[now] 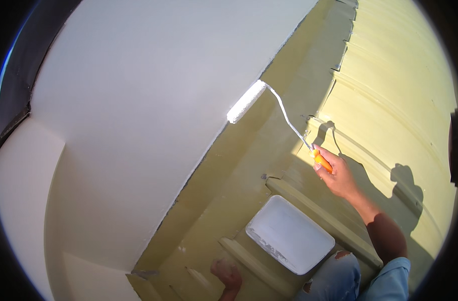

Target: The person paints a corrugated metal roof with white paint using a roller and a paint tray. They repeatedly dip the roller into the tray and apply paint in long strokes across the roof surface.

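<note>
My right hand grips the orange handle of a paint roller. The roller's bent wire frame is coated with white paint. Its white roller sleeve lies along the bottom edge of the white wall, where the wall meets the yellow metal roof sheeting. Low in the view, my left hand is by a raised rib of the sheeting, its fingers curled and blurred in shade. A white paint tray sits between two ribs, in front of my knee; streaks mark its near-left side.
Raised ribs run across the sheeting. Overlapped sheet edges follow a sunlit slope on the right. A white wall section juts out at lower left. My jeans-clad knee is beside the tray.
</note>
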The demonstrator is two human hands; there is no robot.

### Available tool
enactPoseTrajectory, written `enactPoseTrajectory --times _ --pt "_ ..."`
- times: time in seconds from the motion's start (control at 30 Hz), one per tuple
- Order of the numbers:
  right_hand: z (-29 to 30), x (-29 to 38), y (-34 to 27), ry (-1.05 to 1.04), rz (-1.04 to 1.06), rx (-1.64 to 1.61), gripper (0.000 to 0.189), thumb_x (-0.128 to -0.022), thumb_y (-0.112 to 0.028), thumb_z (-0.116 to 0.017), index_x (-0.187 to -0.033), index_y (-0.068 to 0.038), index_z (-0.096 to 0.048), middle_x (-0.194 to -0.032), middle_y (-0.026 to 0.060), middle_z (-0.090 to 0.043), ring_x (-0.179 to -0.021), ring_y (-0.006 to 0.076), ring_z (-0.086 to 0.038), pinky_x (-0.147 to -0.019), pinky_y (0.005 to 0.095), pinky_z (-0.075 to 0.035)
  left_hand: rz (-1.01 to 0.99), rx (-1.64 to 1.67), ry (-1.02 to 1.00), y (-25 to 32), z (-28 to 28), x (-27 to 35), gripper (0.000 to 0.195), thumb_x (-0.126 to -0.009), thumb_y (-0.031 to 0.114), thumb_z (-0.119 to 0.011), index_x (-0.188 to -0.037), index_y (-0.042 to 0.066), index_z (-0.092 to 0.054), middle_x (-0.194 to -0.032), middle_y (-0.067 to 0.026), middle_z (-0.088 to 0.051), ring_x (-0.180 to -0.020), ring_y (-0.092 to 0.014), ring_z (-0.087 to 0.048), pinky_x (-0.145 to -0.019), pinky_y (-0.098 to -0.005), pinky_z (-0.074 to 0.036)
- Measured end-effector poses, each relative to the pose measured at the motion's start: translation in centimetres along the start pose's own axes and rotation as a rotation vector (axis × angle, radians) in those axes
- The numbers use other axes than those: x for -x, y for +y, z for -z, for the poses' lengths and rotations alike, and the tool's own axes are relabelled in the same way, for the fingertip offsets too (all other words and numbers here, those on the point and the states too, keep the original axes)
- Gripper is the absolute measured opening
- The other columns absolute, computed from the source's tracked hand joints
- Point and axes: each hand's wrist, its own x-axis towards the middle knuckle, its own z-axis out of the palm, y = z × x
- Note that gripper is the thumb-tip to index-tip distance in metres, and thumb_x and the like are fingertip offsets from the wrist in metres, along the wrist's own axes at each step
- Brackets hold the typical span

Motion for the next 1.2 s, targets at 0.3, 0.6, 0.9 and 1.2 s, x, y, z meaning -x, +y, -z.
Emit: enactPoseTrajectory --times 0.3,0.6,0.9,1.2 --pt "12.8 17.7 2.5 0.14 -0.328 -0.078 0.05 -0.106 -0.019 -0.054 -0.152 -0.004 -0.044 -0.099 0.0034 -0.059 -0.068 0.0087 -0.055 -0.06 0.0241 -0.049 -0.565 -0.687 0.313 12.8 -1.2 -38.9 0.06 -0.1 0.052 -0.058 -0.147 0.016 -0.057 -0.164 -0.024 -0.021 -0.152 -0.046 -0.019 -0.118 -0.0716 -0.011" --pt "15.5 25.9 5.8 0.332 -0.224 0.082 0.049 -0.104 -0.02 -0.058 -0.149 -0.001 -0.048 -0.093 0.0026 -0.059 -0.063 0.0066 -0.052 -0.055 0.0229 -0.046 -0.701 -0.891 0.428 16.8 -1.7 -49.5 0.071 -0.097 0.063 -0.057 -0.153 0.02 -0.05 -0.17 -0.0174 -0.014 -0.157 -0.038 -0.012 -0.119 -0.0725 -0.01" --pt "14.7 25.0 5.5 0.296 -0.184 0.062 0.052 -0.103 -0.021 -0.06 -0.149 0.0 -0.049 -0.093 0.0034 -0.06 -0.063 0.0062 -0.051 -0.056 0.0222 -0.046 -0.695 -0.95 0.36 17.9 -0.5 -50.8 0.066 -0.098 0.063 -0.056 -0.147 0.019 -0.057 -0.169 -0.0165 -0.019 -0.157 -0.036 -0.012 -0.119 -0.0726 -0.012" --pt "11.6 20.8 1.3 0.201 -0.244 -0.066 0.047 -0.104 -0.018 -0.055 -0.147 -0.001 -0.05 -0.093 0.003 -0.06 -0.062 0.006 -0.051 -0.056 0.0217 -0.045 -0.618 -0.367 0.351 14.7 1.0 -39.5 0.032 -0.097 0.035 -0.069 -0.11 0.006 -0.069 -0.131 -0.0152 -0.057 -0.124 -0.034 -0.053 -0.108 -0.0558 -0.035"
